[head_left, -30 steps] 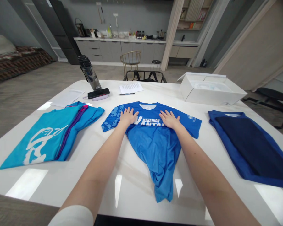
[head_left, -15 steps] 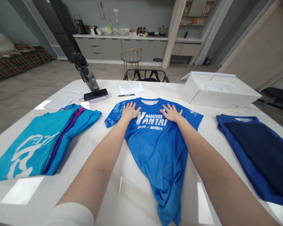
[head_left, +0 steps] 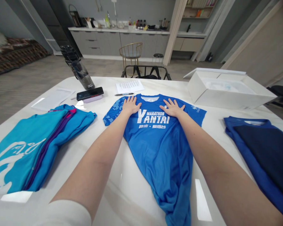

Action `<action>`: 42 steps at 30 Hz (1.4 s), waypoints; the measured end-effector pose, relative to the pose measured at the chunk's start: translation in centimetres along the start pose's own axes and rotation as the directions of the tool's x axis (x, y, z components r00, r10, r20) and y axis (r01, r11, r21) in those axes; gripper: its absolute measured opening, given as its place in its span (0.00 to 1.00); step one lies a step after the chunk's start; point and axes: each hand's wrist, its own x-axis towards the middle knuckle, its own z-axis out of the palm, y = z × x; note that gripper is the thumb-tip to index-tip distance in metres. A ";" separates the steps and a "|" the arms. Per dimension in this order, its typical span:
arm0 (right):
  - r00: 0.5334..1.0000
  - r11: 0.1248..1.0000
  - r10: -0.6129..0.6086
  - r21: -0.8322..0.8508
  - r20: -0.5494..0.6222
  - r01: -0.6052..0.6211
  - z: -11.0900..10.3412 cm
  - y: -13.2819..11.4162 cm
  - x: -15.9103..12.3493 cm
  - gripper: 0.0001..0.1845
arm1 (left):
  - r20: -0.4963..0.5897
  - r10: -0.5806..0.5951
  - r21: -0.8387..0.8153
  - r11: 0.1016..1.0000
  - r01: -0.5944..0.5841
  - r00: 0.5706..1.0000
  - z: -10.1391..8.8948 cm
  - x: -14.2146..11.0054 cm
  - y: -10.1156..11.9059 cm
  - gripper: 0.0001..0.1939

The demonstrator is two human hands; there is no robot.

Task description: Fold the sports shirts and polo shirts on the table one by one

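1. Head view, centre: a blue shirt (head_left: 160,141) lies front-up on the white table (head_left: 103,147), its collar at the far side. White lettering crosses the chest. The lower part narrows and bunches toward the near table edge.
2. Head view, left hand (head_left: 130,105): it lies palm-down on the shirt's left shoulder area, just beside the collar. The grip is spread, fingers flat and apart, pinching nothing.
3. Head view, right hand (head_left: 173,108): it lies palm-down on the right shoulder area, across the collar from the left hand. The grip is likewise spread flat on the cloth, holding nothing.
4. Head view, left of the shirt: a stack of teal shirts (head_left: 33,147) with a purple layer showing at its edge, apart from the blue shirt.
5. Head view, right of the shirt: a navy garment (head_left: 269,153) lies on top of another blue one, well apart from the hands.
6. Head view, far side of the table: a dark bottle (head_left: 79,69) stands tilted in the picture; a phone (head_left: 90,93) lies just beside it. A sheet of paper (head_left: 129,85) and a pen (head_left: 124,94) lie beyond the collar. An open white box (head_left: 226,91) sits at the far right.
7. Head view, background: a chair (head_left: 131,53) stands before a kitchen counter (head_left: 118,31).
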 end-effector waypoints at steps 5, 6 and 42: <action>1.000 1.000 0.009 0.006 -0.028 -0.009 -0.2 -0.5 -1.0 0.44 | -0.066 0.024 -0.018 1.000 -0.025 0.998 0.3 -1.4 0.4 0.40; 0.999 1.000 0.014 0.013 -0.049 -0.013 -0.3 -0.8 -1.6 0.43 | -0.067 0.033 -0.024 0.999 -0.035 0.997 0.3 -2.2 0.7 0.38; 0.754 0.741 -0.639 0.144 -0.154 0.656 5.5 -0.3 -39.9 0.21 | -0.076 0.612 -0.103 0.780 -0.617 0.787 2.0 -41.2 7.4 0.16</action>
